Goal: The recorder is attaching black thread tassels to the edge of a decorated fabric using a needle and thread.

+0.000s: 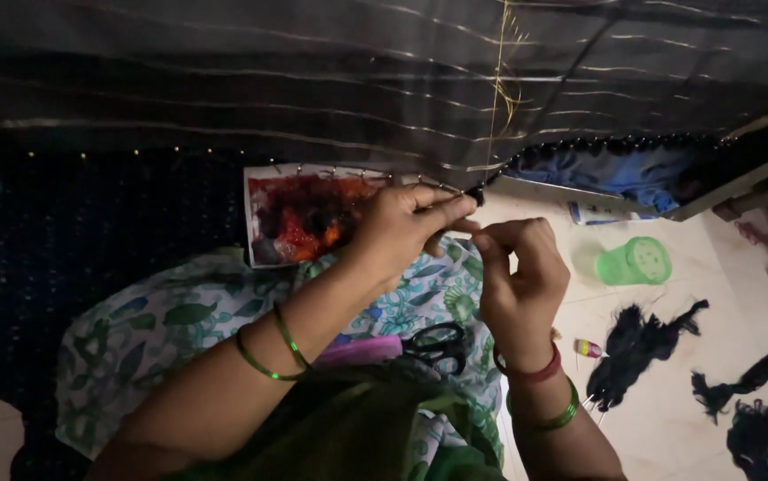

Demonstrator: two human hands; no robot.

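Observation:
A dark sheer fabric [312, 80] with thin gold stripes hangs across the top of the view, its lower edge lined with small black tassels [580, 147]. My left hand [406, 223] pinches that edge at a small black tassel [475, 194]. My right hand [519, 276] is just below it, fingertips pinched together close to the left hand's, seemingly on a fine thread too thin to make out. Both wrists wear green bangles; the right also has a red one.
On my lap lies leaf-print cloth [161, 330] with black-handled scissors [437, 343] and a pink case [361, 352]. A reddish printed picture [299, 214] lies ahead. On the pale floor to the right are a green plastic container [635, 263], a small thread spool [589, 348] and black yarn bundles [637, 343].

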